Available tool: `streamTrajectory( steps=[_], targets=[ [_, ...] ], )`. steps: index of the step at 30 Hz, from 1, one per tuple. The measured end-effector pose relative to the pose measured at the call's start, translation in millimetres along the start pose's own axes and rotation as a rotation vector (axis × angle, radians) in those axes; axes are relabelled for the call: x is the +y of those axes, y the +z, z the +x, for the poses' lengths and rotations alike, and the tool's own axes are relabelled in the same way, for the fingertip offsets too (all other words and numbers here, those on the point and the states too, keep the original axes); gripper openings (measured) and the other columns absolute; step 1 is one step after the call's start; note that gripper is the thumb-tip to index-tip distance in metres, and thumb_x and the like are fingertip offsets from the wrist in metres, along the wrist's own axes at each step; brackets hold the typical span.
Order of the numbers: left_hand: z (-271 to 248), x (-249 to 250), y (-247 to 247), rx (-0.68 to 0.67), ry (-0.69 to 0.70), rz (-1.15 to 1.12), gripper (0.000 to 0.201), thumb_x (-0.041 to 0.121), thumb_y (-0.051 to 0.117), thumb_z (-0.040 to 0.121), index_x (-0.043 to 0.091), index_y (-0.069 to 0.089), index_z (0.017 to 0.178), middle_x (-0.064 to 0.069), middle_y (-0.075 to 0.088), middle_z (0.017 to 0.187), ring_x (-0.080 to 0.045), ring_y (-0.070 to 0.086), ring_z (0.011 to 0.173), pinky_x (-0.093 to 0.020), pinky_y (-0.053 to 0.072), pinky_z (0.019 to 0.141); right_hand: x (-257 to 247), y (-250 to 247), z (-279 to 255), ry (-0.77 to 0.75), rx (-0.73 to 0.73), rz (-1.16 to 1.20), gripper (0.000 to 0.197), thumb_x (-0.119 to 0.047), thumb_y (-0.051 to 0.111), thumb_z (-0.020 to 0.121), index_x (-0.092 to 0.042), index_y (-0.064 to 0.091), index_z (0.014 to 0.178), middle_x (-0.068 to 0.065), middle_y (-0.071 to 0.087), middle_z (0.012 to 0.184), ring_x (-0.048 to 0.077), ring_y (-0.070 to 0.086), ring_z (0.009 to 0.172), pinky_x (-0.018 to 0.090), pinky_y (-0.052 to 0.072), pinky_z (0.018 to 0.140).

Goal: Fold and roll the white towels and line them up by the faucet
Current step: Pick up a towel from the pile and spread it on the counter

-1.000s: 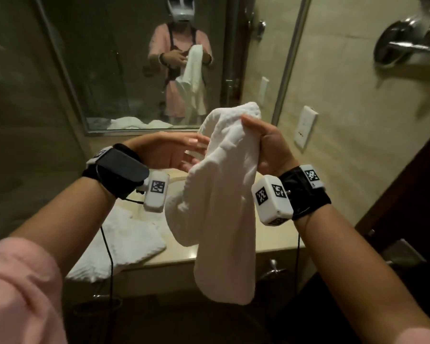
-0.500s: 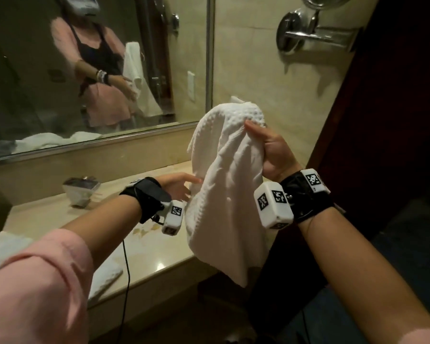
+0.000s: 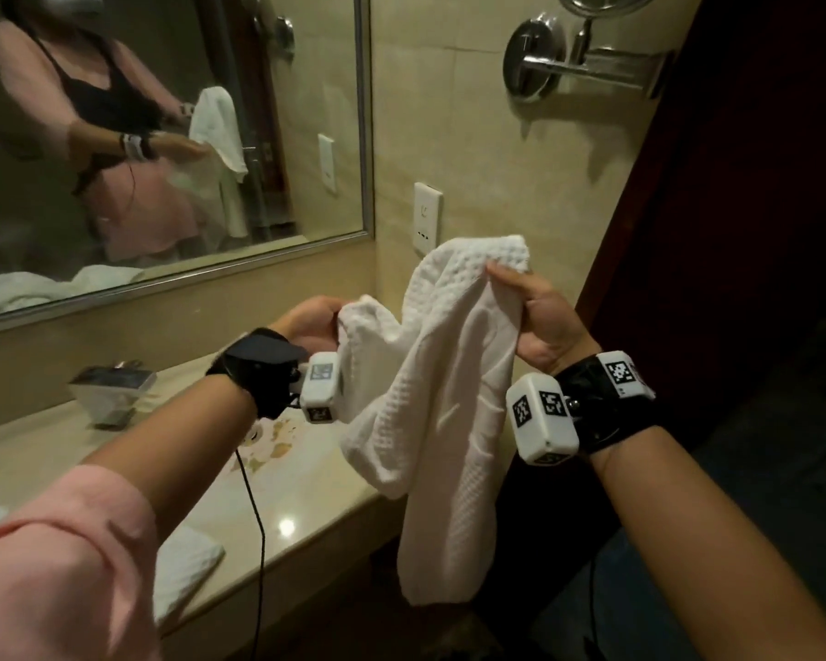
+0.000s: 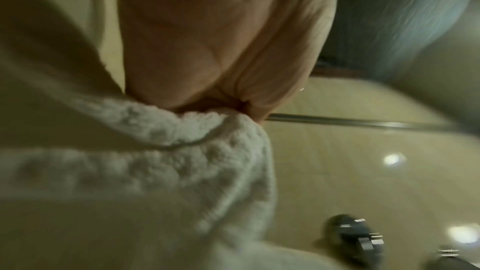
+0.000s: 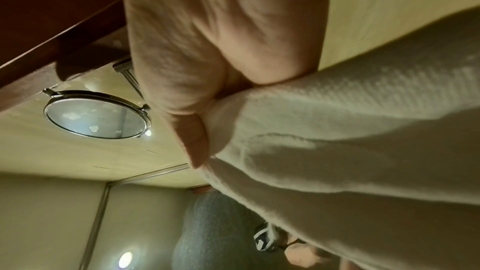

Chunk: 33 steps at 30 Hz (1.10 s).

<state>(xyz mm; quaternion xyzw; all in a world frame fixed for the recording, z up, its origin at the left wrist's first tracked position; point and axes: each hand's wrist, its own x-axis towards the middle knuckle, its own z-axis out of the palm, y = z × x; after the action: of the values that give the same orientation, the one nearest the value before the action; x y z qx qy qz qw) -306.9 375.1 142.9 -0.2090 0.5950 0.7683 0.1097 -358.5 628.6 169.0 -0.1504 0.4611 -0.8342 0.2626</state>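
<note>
Two corners of a waffle-textured white towel (image 3: 430, 398) hang pinched by left hand (image 3: 311, 322) and right hand (image 3: 540, 322).

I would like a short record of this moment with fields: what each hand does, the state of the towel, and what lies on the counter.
left hand: grips one upper edge of the white towel
right hand: grips the other upper part, held higher
towel state: unfolded, in the air, hanging past the counter edge
on counter: another white towel lying flat, small metal dish
</note>
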Motion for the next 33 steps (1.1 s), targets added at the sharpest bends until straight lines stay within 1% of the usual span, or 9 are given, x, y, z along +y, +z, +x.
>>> streamTrajectory(
  steps=[4,7,10,13,16,18,20,26,33],
  targets=[
    [-14,32,-13,-0.035,0.128,-0.123,0.027,0.016,0.037,0.099,0.004,0.057,0.088,-0.010,0.064,0.081,-0.015,0.068,0.062,-0.026,0.058,0.059,23,-3,0,0.128,0.099,-0.149,0.034,0.001,0.053,0.089,0.007,0.052,0.122,0.021,0.068,0.105,0.027,0.068,0.090,0.034,0.058,0.082],
    [-31,48,-10,-0.115,0.244,-0.196,0.023,0.016,0.040,0.099,0.009,0.055,0.083,-0.002,0.062,0.069,-0.012,0.062,0.062,-0.021,0.055,0.060,43,-4,2,0.386,0.131,-0.156,0.018,-0.016,0.053,0.091,-0.004,0.065,0.098,0.009,0.072,0.079,0.019,0.069,0.066,0.025,0.057,0.061],
    [-43,55,-5,-0.246,0.273,-0.203,0.023,0.015,0.040,0.098,0.008,0.055,0.082,-0.004,0.054,0.072,-0.013,0.055,0.066,-0.024,0.051,0.066,65,-9,17,0.522,0.110,-0.556,0.038,-0.042,0.055,0.092,-0.008,0.067,0.105,0.007,0.072,0.090,0.021,0.067,0.080,0.030,0.053,0.074],
    [-51,52,6,-0.263,0.343,0.035,0.024,0.013,0.040,0.097,0.009,0.056,0.079,-0.003,0.056,0.066,-0.013,0.056,0.059,-0.023,0.050,0.060,74,3,30,0.432,0.057,-1.082,0.057,-0.051,0.058,0.088,-0.008,0.055,0.125,0.005,0.061,0.112,0.020,0.055,0.104,0.032,0.045,0.091],
    [-59,50,17,-0.346,0.350,0.154,0.022,0.014,0.040,0.098,0.010,0.053,0.081,-0.003,0.060,0.066,-0.013,0.059,0.059,-0.023,0.052,0.058,68,26,42,0.108,-0.141,-0.791,0.066,-0.023,0.068,0.086,-0.016,0.032,0.141,0.007,0.042,0.142,0.018,0.040,0.129,0.031,0.035,0.105],
    [-62,48,21,-0.385,0.337,0.180,0.022,0.011,0.035,0.100,0.008,0.051,0.085,-0.007,0.062,0.071,-0.015,0.062,0.061,-0.024,0.054,0.058,62,43,45,0.039,-0.347,-0.531,0.075,-0.001,0.061,0.077,-0.021,0.027,0.141,0.010,0.048,0.136,0.020,0.046,0.125,0.031,0.039,0.101],
    [-64,46,22,-0.397,0.341,0.230,0.023,0.010,0.033,0.100,0.007,0.051,0.086,-0.006,0.060,0.071,-0.014,0.059,0.059,-0.023,0.051,0.056,56,54,46,0.055,-0.437,-0.507,0.076,0.008,0.051,0.073,-0.019,0.026,0.140,0.006,0.056,0.121,0.015,0.057,0.109,0.025,0.049,0.089],
    [-63,44,2,-0.329,0.352,0.269,0.023,0.008,0.037,0.100,0.009,0.055,0.086,-0.003,0.059,0.071,-0.010,0.058,0.059,-0.020,0.052,0.055,49,42,45,0.219,-0.433,-0.896,0.023,-0.016,0.069,0.085,-0.017,0.065,0.108,0.002,0.071,0.105,0.017,0.067,0.099,0.035,0.052,0.094],
    [-63,31,-20,-0.206,0.319,0.364,0.016,0.018,0.047,0.098,0.009,0.059,0.092,-0.004,0.063,0.078,-0.013,0.061,0.066,-0.023,0.054,0.059,27,33,31,0.315,-0.464,-0.948,0.016,-0.016,0.066,0.088,-0.012,0.067,0.104,0.010,0.071,0.107,0.023,0.069,0.094,0.028,0.058,0.080]
  ],
)
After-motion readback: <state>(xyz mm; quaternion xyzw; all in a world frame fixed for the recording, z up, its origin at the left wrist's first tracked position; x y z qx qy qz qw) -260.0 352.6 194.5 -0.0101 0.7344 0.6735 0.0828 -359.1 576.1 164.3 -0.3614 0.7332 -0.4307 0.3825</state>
